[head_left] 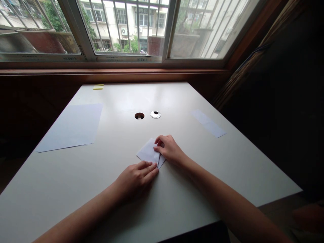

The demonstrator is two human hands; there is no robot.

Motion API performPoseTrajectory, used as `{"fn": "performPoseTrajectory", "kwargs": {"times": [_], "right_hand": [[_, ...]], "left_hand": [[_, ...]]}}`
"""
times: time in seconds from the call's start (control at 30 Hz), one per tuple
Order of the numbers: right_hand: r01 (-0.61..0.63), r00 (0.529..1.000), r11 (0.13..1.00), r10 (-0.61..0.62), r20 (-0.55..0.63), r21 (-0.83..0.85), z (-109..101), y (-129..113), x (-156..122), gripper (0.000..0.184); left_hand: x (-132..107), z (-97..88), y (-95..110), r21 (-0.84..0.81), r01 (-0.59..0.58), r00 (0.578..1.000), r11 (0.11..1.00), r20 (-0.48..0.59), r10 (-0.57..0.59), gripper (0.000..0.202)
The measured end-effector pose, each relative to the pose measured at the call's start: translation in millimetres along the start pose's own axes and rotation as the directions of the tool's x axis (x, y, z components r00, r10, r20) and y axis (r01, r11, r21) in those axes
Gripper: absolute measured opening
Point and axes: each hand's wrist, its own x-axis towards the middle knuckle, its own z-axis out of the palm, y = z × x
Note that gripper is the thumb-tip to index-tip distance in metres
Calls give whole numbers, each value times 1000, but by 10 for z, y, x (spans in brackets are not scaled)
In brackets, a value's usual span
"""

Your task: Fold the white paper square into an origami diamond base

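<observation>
A small piece of folded white paper lies on the white table, near the middle, with a pointed corner to the left and overlapping layers on its right side. My right hand is closed on its upper right part, thumb and forefinger pinching a layer. My left hand has its fingers close together, their tips on the paper's lower edge. The left thumb is hidden under the hand.
On the table's left side lie larger white sheets. A narrow paper strip rests to the right. Beyond my hands are a round cable hole and its loose cover. Yellow sticky notes sit at the far edge, below the window.
</observation>
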Motion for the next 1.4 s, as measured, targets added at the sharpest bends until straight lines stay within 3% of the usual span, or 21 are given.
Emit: {"fn": "performPoseTrajectory", "kwargs": {"times": [0.8,1.17,1.4], "right_hand": [[45,997,999,-44,-57,9,20,13,-3,6],[73,996,995,-76,-38,-65,18,21,26,6],[65,996,994,-69,-49,-92,5,20,23,10]], "left_hand": [[15,-14,36,-2,18,1000,1000,20,-18,41],[26,23,-2,-14,-34,998,999,-56,33,37],[20,19,-47,-118,4,999,993,-37,-8,42]]}}
